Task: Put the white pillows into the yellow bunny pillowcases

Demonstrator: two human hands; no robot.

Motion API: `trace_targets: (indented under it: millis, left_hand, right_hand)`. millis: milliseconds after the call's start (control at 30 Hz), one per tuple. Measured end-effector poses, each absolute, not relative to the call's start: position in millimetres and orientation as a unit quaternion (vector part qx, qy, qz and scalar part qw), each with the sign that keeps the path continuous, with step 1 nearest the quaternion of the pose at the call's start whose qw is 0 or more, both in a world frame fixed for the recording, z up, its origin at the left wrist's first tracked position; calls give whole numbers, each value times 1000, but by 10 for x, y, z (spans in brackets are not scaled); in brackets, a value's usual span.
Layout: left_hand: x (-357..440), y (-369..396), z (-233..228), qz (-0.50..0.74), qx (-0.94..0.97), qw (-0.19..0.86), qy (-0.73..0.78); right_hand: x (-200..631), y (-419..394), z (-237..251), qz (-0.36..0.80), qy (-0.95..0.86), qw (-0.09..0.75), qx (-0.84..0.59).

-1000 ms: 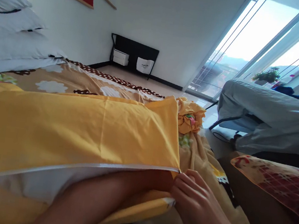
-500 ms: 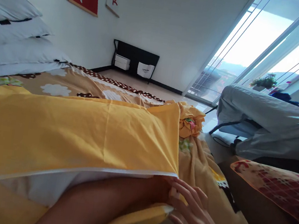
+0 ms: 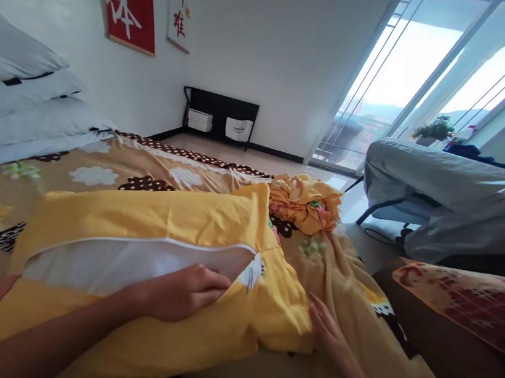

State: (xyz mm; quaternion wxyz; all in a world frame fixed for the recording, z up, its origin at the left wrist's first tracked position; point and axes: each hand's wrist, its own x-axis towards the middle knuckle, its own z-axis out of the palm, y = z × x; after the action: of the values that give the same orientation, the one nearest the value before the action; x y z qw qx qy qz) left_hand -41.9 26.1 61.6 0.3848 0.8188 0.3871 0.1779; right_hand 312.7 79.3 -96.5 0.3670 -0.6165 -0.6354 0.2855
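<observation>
Left hand (image 3: 183,291) withdrawn to pillowcase (image 3: 173,228) opening, fingers curled, right hand (image 3: 331,332) flat.

Home bedroom: bed (image 3: 110,173), pillows (image 3: 18,90)

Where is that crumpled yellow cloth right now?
The crumpled yellow cloth lies on the bed, centre-right in the head view, just beyond the yellow pillowcase.

The bed (image 3: 109,179) wears a tan bedspread printed with white flowers and a brown dotted border. White pillows (image 3: 17,102) are stacked at its far left. A yellow pillowcase (image 3: 174,216) lies across the near middle, and a crumpled yellow cloth (image 3: 306,202) sits at the far right edge.
</observation>
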Motion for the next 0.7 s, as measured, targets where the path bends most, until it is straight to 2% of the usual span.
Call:
trace_targets:
  millis: [67,233,300,400,467,600,700]
  left_hand:
    - [-518,238,732,168,790,395,438]
    - [-667,214,920,69,793,297,528]
    - [-712,212,963,63,787,234,568]
    - [-751,206,1024,122,790,170,577]
    - [-781,191,1053,156,790,171,567]
    - [-951,115,1018,142,774,205,582]
    - [-1151,-4,941,123,756,232,599]
  right_hand:
    - [3024,901,-994,380,-588,375,-608]
    - [2697,922,-887,467,-565,359,-577]
    - [2660,904,-933,463,-590,348,-562]
    - [2728,890,-1041,399,-626,340,-577]
    - [2812,881,-1070,397,-619,336,-589]
    - [2959,853,-1014,499,-582,330,-552]
    - [3081,893,-934,523,-582,280,-557]
